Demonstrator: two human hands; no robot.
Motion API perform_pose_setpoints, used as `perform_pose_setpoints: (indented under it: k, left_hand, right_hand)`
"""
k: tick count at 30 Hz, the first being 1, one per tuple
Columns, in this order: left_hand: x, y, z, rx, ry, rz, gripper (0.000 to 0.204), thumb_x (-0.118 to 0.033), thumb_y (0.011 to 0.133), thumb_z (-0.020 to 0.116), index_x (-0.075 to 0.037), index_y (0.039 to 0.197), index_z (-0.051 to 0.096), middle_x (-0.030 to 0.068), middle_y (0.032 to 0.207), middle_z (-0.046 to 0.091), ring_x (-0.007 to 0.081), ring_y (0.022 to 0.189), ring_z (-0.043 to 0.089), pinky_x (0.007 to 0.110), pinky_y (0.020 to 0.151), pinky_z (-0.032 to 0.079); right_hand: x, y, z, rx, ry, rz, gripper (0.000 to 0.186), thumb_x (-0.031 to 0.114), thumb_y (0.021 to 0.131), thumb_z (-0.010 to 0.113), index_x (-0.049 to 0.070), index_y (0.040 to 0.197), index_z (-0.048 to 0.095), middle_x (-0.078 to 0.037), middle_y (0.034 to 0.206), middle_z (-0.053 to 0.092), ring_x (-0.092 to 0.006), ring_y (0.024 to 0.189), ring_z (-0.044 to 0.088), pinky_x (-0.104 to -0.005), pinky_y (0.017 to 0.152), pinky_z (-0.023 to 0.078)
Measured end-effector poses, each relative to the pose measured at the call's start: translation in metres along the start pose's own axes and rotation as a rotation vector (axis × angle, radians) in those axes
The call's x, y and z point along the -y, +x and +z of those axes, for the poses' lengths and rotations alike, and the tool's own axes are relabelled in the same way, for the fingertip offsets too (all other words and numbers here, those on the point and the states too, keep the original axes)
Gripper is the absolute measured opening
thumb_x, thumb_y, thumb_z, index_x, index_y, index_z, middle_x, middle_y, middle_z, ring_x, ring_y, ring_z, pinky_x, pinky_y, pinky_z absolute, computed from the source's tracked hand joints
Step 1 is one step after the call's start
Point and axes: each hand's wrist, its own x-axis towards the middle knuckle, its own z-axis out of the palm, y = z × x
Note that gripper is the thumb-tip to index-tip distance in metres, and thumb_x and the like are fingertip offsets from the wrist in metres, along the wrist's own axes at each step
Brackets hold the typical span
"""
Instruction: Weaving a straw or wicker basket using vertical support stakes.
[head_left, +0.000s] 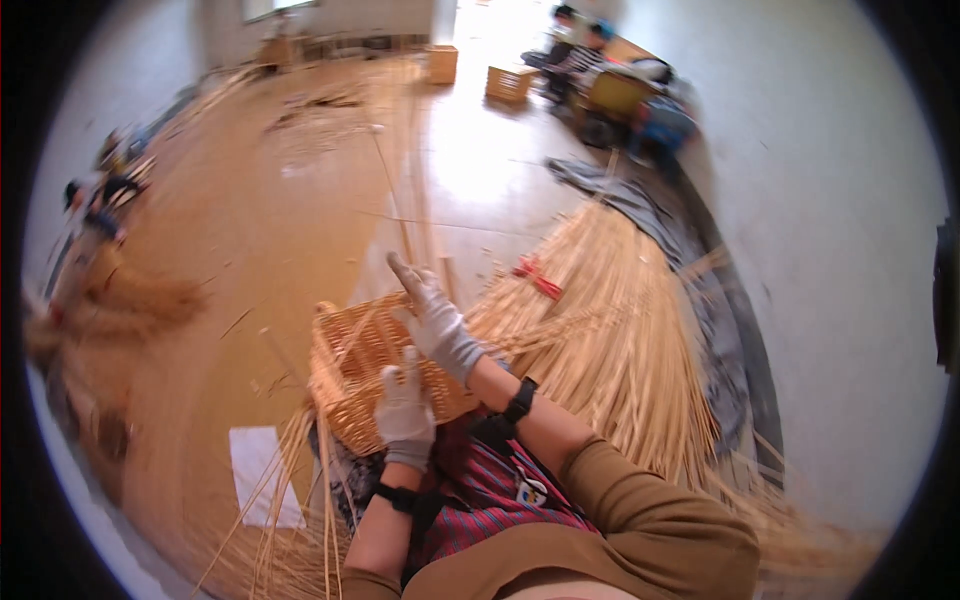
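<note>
In the head view, the woven basket sat at my lap, its opening tipped up and toward the left. My left hand, in a pale glove, lay against its near side, fingers extended; I could not tell whether they gripped the weave. My right hand, gloved too, was over the basket's right side, its fingers stretched and the thumb apart. Blurred strands rose just beyond it, and a spread bundle of straw-coloured strips lay to the right.
</note>
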Motion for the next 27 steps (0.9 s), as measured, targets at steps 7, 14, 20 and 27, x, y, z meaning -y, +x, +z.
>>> perform_pose_setpoints:
  k: [7, 14, 20, 27]
  left_hand:
    - [-0.015, 0.015, -0.007, 0.057, 0.207, 0.016, 0.068, -0.020, 0.088, 0.070, -0.028, 0.152, 0.048, 0.0158, 0.128, 0.053, 0.0344, 0.083, 0.068, 0.047, 0.071, 0.055]
    - [0.085, -0.046, -0.006, -0.195, -0.663, 0.185, 0.034, -0.009, 0.096, 0.068, -0.007, 0.130, 0.065, 0.0126, 0.135, 0.058, 0.0254, 0.114, 0.062, 0.034, 0.091, 0.052]
    - [0.113, -0.070, -0.019, -0.431, -0.773, -0.190, 0.023, -0.010, 0.096, 0.071, -0.005, 0.118, 0.068, 0.0128, 0.117, 0.066, 0.0218, 0.108, 0.062, 0.031, 0.090, 0.051]
    - [0.115, -0.071, -0.038, -0.621, -0.240, 0.117, 0.020, -0.012, 0.095, 0.073, -0.004, 0.113, 0.068, 0.0121, 0.110, 0.068, 0.0195, 0.103, 0.063, 0.030, 0.087, 0.052]
  right_hand:
    - [-0.051, -0.113, -0.066, -0.168, 0.278, 0.373, 0.048, -0.001, 0.096, 0.062, 0.010, 0.142, 0.057, -0.017, 0.100, 0.068, -0.0175, 0.090, 0.068, -0.0311, 0.081, 0.055]
    - [0.004, -0.086, -0.035, 0.581, 0.036, 0.469, 0.054, 0.022, 0.096, 0.063, 0.019, 0.148, 0.047, -0.024, 0.106, 0.071, -0.0397, 0.087, 0.072, -0.0483, 0.074, 0.057]
    - [0.054, -0.091, 0.019, 0.207, 0.195, -0.244, 0.025, 0.017, 0.087, 0.067, 0.011, 0.111, 0.069, -0.009, 0.105, 0.066, -0.0289, 0.102, 0.065, -0.0394, 0.084, 0.054]
    - [0.069, -0.068, 0.069, 0.576, -0.287, -0.445, 0.017, 0.022, 0.081, 0.060, 0.010, 0.086, 0.072, -0.010, 0.090, 0.065, -0.0271, 0.091, 0.063, -0.0442, 0.077, 0.050]
